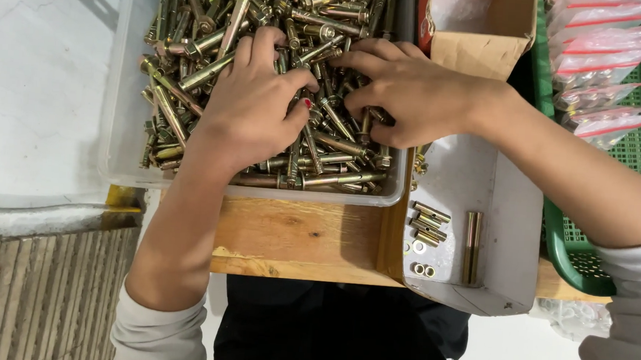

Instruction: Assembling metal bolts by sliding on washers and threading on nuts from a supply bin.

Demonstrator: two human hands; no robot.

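Both hands dig in the clear bin (120, 116) of brass anchor bolts (219, 25). Left hand (255, 98) lies spread, palm down on the heap, holding nothing visible. Right hand (407, 89) curls, fingertips pinching approx. one bolt, though the grip is hidden. Grey tray (510, 236) holds few sleeves (430, 224); most of the heap is left. Bin top is cut off.

- The left hand (255, 98) is bare, with no glove, ring or watch.
- The right hand (407, 89) is bare as well; one fingernail is painted red.
- Both forearms are uncovered, with light grey-white sleeves pushed up towards the elbows.
- Dark clothing covers the lap at the near edge of the scene.
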